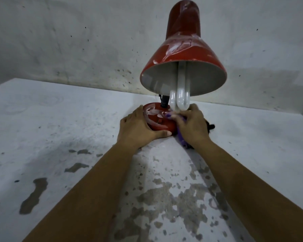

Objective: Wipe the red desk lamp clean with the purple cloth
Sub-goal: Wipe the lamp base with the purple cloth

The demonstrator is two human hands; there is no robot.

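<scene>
The red desk lamp stands near the wall; its shade [180, 49] is streaked with white smears and a white U-shaped bulb [179, 98] hangs out of it. The round red base [160, 122] also carries white smears. My left hand [138, 127] grips the left and front side of the base, thumb along its front edge. My right hand [192, 124] presses the bunched purple cloth [181, 137] against the right side of the base; most of the cloth is hidden under the hand.
The lamp sits on a worn white-painted surface [59, 137] with flaked grey patches. A stained wall [77, 41] rises right behind it. A black piece [210, 127], perhaps the cord or plug, pokes out behind my right hand.
</scene>
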